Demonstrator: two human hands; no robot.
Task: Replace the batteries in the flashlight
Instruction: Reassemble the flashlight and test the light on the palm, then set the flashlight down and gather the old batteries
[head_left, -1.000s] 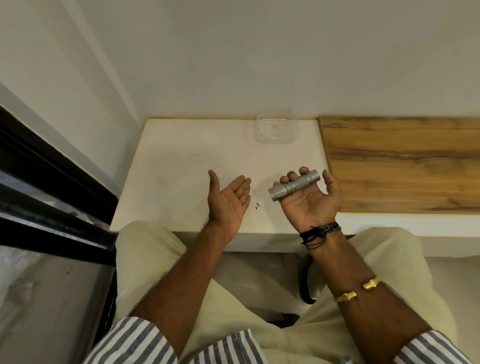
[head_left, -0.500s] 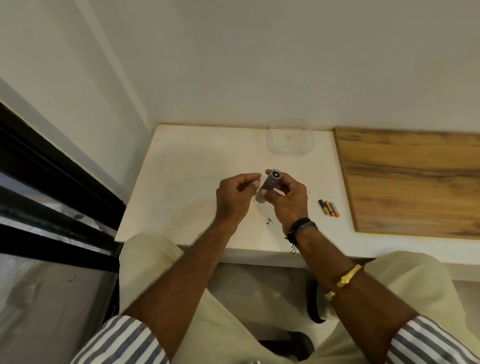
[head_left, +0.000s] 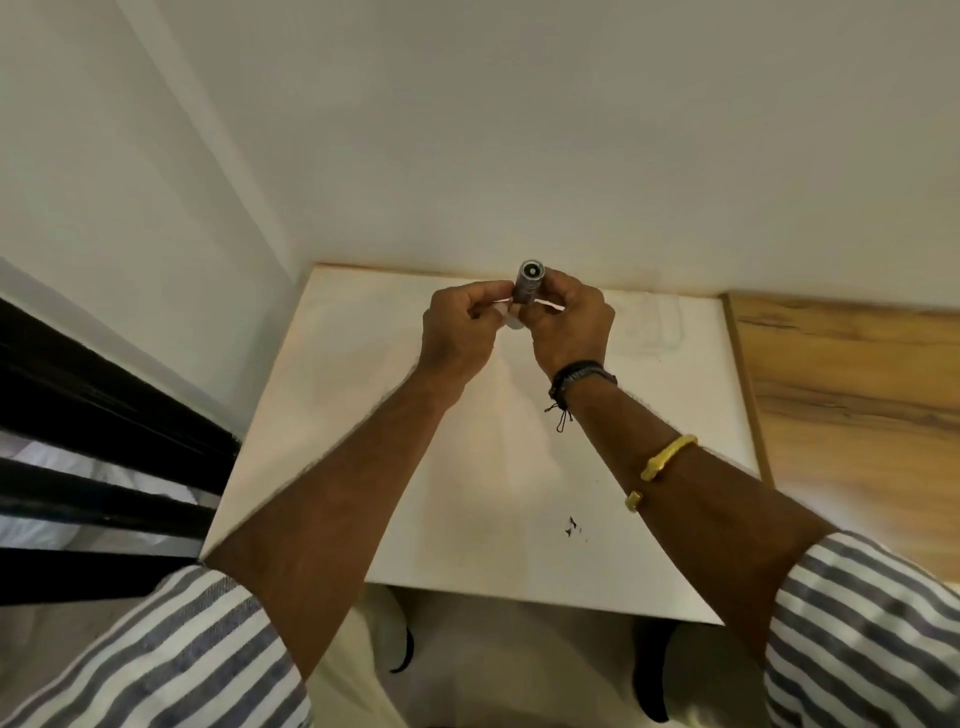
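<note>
A small grey metal flashlight (head_left: 529, 283) stands upright in the air above the far part of the white tabletop (head_left: 363, 415), one round end facing me. My right hand (head_left: 569, 325) wraps its fingers around the body from the right. My left hand (head_left: 462, 332) pinches the lower part of the flashlight from the left with thumb and fingertips. The bottom end of the flashlight is hidden between my fingers. No batteries are visible in this view.
A clear plastic container (head_left: 654, 325) sits faintly visible at the back of the white top, right of my hands. A wooden board (head_left: 852, 395) adjoins the table on the right. White walls meet at the back left corner; a black frame (head_left: 104, 426) runs along the left.
Both hands have risen and moved toward the wall with the flashlight, now held upright by both. The view has tilted, and the batteries seen beside the board are out of sight.
</note>
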